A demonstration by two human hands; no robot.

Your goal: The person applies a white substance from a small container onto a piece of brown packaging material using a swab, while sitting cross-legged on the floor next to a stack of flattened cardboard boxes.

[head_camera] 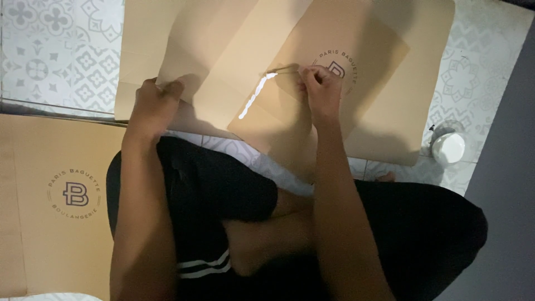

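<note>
- I am pinching a thin stick-like applicator (283, 70) with my right hand (320, 92), fingers closed together on its end; the light is dim, so it may be a small brush or a glue stick, I cannot tell which.
- Its tip is touching the upper end of a wavy white line of glue (255, 96), which is running down and to the left, away from my right fingers.
- The glue is lying on a flat tan cardboard sheet (234, 50), along the edge of a folded flap just left of my right grip.
- I am pressing my left hand (156, 103) down on the near edge of that same sheet, fingers curled over it and gripping the cardboard, well to the left of the glue line.
- A second tan cardboard sheet (33, 234) with a round printed mark is lying on the floor below and left of my left hand.
- A small round white container (448, 147) is standing on the patterned tile floor (61, 50), off to the right of my right forearm, apart from the cardboard.
- My crossed legs in dark shorts (217, 189) are sitting beneath both arms.
</note>
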